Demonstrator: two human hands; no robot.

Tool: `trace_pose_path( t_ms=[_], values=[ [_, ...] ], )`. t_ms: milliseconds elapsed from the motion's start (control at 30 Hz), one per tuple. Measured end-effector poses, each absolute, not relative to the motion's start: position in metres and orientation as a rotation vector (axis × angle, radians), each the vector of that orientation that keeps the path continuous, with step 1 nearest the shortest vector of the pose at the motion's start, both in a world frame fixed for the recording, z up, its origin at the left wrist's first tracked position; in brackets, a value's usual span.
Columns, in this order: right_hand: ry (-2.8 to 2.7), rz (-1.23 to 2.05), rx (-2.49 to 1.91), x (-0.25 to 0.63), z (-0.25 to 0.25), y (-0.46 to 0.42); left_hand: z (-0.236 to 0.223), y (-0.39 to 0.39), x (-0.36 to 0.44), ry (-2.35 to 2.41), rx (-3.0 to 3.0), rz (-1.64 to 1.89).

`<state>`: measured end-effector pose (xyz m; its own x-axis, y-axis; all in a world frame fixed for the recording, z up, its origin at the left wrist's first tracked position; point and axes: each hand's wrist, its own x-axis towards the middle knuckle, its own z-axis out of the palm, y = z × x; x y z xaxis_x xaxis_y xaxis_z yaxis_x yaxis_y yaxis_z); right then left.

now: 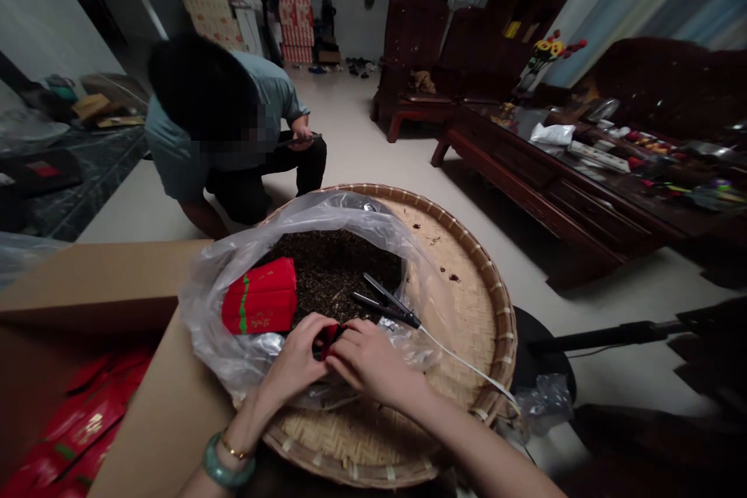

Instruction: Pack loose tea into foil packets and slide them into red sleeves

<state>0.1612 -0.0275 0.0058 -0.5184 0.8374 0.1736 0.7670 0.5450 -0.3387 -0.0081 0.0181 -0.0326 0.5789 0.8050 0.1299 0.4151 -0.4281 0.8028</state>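
Observation:
My left hand (pixel 295 362) and my right hand (pixel 365 358) meet over the near edge of a clear plastic bag (pixel 233 319) full of dark loose tea leaves (pixel 335 268). Both pinch a small red packet (pixel 327 338) between their fingertips. The bag rests on a round woven bamboo tray (pixel 467 288). A stack of red packets (pixel 261 297) lies on the tea at the left. A black clamp-like tool (pixel 385 303) with a white cord lies on the tea just beyond my right hand.
A cardboard box (pixel 105 288) at the left holds several red packets (pixel 75 428). Another person (pixel 222 132) crouches on the floor beyond the tray. A dark wooden table (pixel 583 187) with clutter stands at the right, chairs behind it.

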Motion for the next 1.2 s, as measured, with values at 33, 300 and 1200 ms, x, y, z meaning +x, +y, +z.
trace_pose_path(
  t_ms=[33, 300, 1200],
  values=[
    [-2.467, 0.317, -1.327, 0.160, 0.005, -0.028, -0.033, 0.018, -0.009, 0.969, 2.056, 0.660],
    [-2.486, 0.356, -1.344, 0.160, 0.007, -0.028, -0.033, 0.018, -0.008, 0.962, 2.050, 0.651],
    [-2.521, 0.750, -1.619, 0.167, -0.015, 0.000, -0.046, 0.020, -0.017, 1.336, 2.077, 1.129]
  ],
)
